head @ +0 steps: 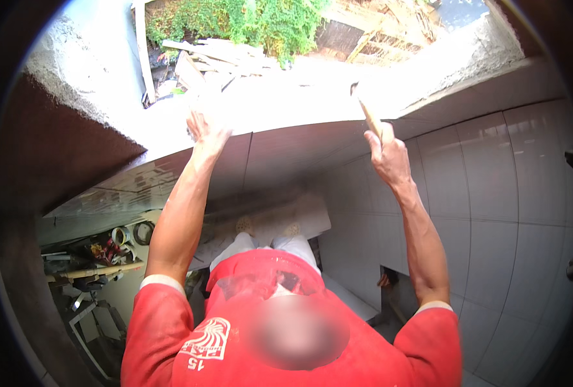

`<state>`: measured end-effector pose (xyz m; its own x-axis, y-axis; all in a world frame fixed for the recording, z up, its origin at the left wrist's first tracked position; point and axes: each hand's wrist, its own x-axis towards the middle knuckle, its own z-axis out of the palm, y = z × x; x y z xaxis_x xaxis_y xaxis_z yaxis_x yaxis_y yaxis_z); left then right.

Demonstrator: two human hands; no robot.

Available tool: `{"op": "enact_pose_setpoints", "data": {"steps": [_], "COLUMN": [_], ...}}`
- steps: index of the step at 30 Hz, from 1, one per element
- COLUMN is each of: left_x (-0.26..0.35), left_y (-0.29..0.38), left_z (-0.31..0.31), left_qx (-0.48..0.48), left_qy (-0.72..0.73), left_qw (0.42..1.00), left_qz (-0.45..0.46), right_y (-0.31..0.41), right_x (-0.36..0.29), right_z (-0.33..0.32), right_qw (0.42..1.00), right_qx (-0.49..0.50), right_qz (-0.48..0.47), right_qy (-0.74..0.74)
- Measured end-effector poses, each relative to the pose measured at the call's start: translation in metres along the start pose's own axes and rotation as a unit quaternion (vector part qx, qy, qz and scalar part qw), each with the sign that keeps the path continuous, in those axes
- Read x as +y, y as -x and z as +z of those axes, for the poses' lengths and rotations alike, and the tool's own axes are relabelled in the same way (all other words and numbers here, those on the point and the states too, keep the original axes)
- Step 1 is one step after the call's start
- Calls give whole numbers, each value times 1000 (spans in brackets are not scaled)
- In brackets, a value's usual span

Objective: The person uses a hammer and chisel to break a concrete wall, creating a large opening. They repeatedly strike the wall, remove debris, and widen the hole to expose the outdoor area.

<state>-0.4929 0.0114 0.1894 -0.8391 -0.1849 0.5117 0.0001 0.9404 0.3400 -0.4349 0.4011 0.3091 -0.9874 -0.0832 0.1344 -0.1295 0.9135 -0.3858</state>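
My right hand (390,152) is closed around the wooden handle of a hammer-like tool (371,115). Its head lies over the bright window sill (286,104), where glare hides most of its shape. On the left, my left hand (208,126) reaches onto the same sill near its inner edge. The fingers are washed out by the light, so whether they hold anything cannot be told. Grey tiles (286,150) face the wall just below the sill.
Rough mortar (480,53) edges the opening; planks (218,55) and green plants lie outside. I stand on a raised board (315,217). Tiled wall (489,179) rises at right, with a dark square hole (397,295). Cluttered tools and containers (107,246) lie lower left.
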Motion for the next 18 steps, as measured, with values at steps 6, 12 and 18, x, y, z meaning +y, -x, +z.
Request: {"op": "enact_pose_setpoints", "data": {"steps": [6,12,18], "left_x": [1,1,1], "left_y": [-1,-1,-4], "left_z": [1,4,8], "left_qx": [2,5,9], "left_qy": [5,3,5], "left_qw": [1000,1000,1000], "left_qz": [4,2,4], "right_y": [2,-1,1], "right_x": [3,5,6], "right_z": [-3,-2,-2], "right_qw": [998,999,997], "right_qx": [7,39,-23], "right_qz": [-32,0,-6], "right_qy": [50,-4,71]}}
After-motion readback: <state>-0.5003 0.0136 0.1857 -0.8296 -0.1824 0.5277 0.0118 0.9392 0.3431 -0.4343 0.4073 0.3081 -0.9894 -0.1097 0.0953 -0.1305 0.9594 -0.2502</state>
